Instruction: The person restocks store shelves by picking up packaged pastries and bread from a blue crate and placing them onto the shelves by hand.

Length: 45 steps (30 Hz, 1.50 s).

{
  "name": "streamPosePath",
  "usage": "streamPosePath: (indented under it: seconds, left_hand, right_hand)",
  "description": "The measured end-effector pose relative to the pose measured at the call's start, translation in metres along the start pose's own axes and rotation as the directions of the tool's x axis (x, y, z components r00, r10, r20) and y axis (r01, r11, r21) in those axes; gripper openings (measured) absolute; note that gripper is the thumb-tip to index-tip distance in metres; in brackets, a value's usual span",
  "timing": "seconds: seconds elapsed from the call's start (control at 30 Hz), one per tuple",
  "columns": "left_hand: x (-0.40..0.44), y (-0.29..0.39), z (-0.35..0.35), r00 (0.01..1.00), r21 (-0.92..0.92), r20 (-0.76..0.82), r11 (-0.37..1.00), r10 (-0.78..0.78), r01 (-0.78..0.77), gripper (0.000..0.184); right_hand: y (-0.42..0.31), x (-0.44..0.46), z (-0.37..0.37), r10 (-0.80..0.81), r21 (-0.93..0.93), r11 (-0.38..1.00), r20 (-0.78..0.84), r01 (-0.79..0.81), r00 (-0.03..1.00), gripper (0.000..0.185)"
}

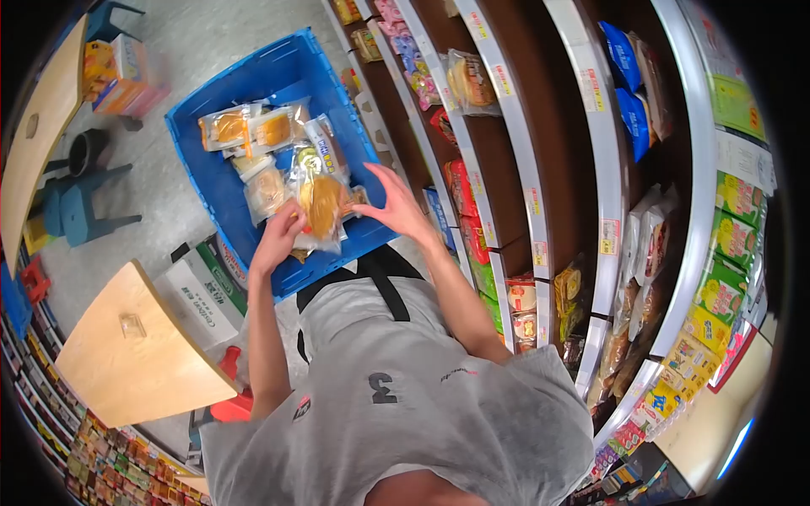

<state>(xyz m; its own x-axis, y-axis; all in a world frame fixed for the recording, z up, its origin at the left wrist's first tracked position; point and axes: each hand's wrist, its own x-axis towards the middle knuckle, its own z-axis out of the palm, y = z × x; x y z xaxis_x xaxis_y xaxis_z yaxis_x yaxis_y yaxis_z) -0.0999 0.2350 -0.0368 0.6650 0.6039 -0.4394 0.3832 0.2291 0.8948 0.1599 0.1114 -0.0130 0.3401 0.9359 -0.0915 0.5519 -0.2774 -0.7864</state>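
Observation:
A blue crate [215, 190] in front of my body holds several clear-wrapped bread packs. My left hand [281, 236] pinches the near edge of a clear bag with a golden bread [321, 202] inside. On the bag's other side, my right hand [392, 202] is spread, its thumb reaching toward a small brownish pack [359, 198]. Further into the crate lie a pack with an orange-brown filling [272, 130] and another like it [229, 128]. A pale round bread [267, 187] rests left of the golden one.
Shelves [527, 160] with packaged bread and snacks run along the right. A light wooden table [139, 346] is at the lower left, beside a white and green carton [198, 295]. Teal stools [84, 207] and stacked colourful boxes [122, 76] stand at the upper left.

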Motion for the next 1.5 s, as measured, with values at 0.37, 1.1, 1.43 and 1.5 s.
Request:
streamPosePath:
  seconds: [0.37,1.1,1.43,1.5]
  left_hand:
    - [0.006,0.075,0.032,0.987,-0.486,-0.146,0.874,-0.060,-0.019,0.022]
    - [0.014,-0.159,0.083,0.664,-0.486,-0.373,0.746,-0.648,0.455,0.063]
    - [0.062,-0.162,0.103,0.736,0.253,-0.529,0.749,-0.422,0.612,0.067]
    - [0.063,-0.176,0.110,0.701,0.227,-0.601,0.760,-0.383,0.609,0.059]
  right_hand:
    - [0.065,0.030,-0.086,0.240,0.620,0.700,0.262,-0.353,0.935,0.041]
    - [0.138,0.012,-0.044,0.519,0.551,0.791,-0.372,-0.267,0.769,0.018]
    - [0.049,-0.063,0.042,0.208,0.153,0.929,0.539,-0.337,0.817,0.026]
    - [0.051,-0.062,0.044,0.263,0.091,0.930,0.514,-0.357,0.817,0.028]
